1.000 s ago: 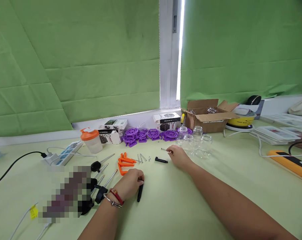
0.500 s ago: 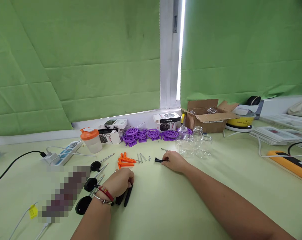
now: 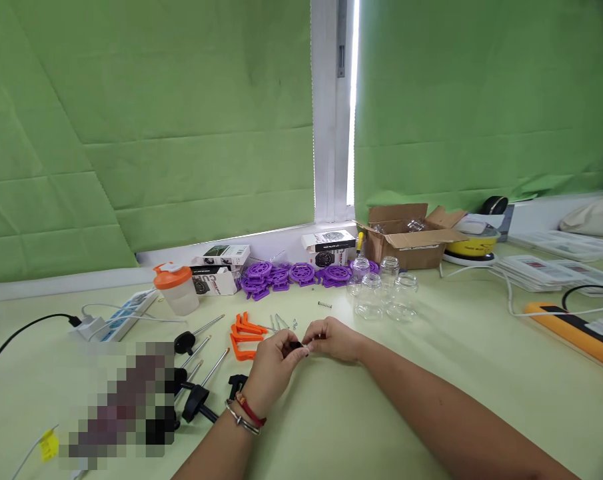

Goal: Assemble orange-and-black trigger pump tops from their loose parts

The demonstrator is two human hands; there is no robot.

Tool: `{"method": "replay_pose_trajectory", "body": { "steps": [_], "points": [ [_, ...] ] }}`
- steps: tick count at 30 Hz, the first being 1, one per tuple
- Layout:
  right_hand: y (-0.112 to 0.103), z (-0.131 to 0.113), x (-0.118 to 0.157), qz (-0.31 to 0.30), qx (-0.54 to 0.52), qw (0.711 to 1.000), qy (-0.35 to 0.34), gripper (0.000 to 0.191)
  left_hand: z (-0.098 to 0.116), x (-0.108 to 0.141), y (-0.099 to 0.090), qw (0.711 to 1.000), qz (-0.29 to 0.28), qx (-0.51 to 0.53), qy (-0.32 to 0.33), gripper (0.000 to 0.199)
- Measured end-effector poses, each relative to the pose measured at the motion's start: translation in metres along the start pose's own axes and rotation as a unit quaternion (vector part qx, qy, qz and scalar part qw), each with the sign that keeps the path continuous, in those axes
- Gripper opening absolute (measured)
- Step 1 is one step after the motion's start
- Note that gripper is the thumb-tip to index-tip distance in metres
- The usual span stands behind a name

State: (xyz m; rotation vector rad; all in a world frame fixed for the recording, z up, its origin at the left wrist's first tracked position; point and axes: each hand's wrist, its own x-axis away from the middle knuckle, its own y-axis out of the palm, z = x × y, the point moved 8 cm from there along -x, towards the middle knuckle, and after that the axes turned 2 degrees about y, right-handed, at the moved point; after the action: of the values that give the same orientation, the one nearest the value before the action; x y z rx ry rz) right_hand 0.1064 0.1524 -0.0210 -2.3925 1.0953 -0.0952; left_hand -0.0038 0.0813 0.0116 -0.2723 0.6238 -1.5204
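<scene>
My left hand (image 3: 276, 360) and my right hand (image 3: 332, 339) meet over the middle of the table. Between their fingertips is a small black plastic part (image 3: 296, 345), mostly covered by the fingers. Both hands are closed, pinching it. Just beyond them lie a few screws (image 3: 280, 321), tiny nuts (image 3: 294, 325) and a metal spring (image 3: 324, 305). Orange L-shaped plastic pieces (image 3: 246, 338) rest left of the hands. Beside my left wrist is another black part (image 3: 237, 385), partly hidden. Metal rods with black heads (image 3: 197, 403) lie farther left.
Purple plastic wheel-like parts (image 3: 301, 274) line the back, near printed boxes (image 3: 328, 241). Glass jars (image 3: 370, 298) stand back right before an open cardboard box (image 3: 416, 250). An orange-lidded cup (image 3: 175, 287) and a power strip (image 3: 128, 316) are at left. A blurred patch covers the lower left.
My left hand has left the black parts at the lower left and moved up and right to my right hand. My right hand has drawn nearer. A black-headed rod and the orange pieces have shifted.
</scene>
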Motion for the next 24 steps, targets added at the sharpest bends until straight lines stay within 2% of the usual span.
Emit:
{"method": "replay_pose_trajectory", "body": {
  "steps": [2, 4, 6, 10, 17, 21, 24],
  "points": [
    [-0.017, 0.009, -0.006, 0.086, 0.044, 0.995, 0.018, 0.021, 0.002, 0.0, -0.003, 1.0, -0.001, -0.013, -0.006, 0.022],
    [-0.034, 0.019, -0.01, 0.168, 0.106, 0.979, 0.054, 0.026, 0.002, 0.001, -0.003, 1.0, -0.009, -0.017, -0.016, 0.023],
    [-0.039, 0.026, -0.014, 0.191, 0.167, 0.964, 0.082, 0.028, 0.003, 0.002, -0.001, 1.0, -0.02, -0.016, -0.018, 0.023],
    [-0.033, 0.023, -0.022, 0.172, 0.233, 0.954, 0.082, 0.019, 0.001, 0.003, 0.006, 0.999, -0.033, -0.018, -0.016, 0.019],
    [-0.031, 0.016, -0.02, 0.172, 0.232, 0.955, 0.07, 0.015, 0.001, 0.003, 0.008, 0.999, -0.043, -0.008, -0.016, 0.015],
    [-0.026, -0.015, -0.007, 0.164, 0.091, 0.981, -0.041, 0.011, 0.0, 0.002, 0.004, 0.999, -0.02, -0.011, -0.023, 0.018],
    [-0.015, -0.043, 0.007, 0.11, -0.008, 0.989, -0.101, 0.011, -0.002, 0.0, 0.001, 1.0, -0.004, -0.016, -0.026, 0.02]
  ]
}}
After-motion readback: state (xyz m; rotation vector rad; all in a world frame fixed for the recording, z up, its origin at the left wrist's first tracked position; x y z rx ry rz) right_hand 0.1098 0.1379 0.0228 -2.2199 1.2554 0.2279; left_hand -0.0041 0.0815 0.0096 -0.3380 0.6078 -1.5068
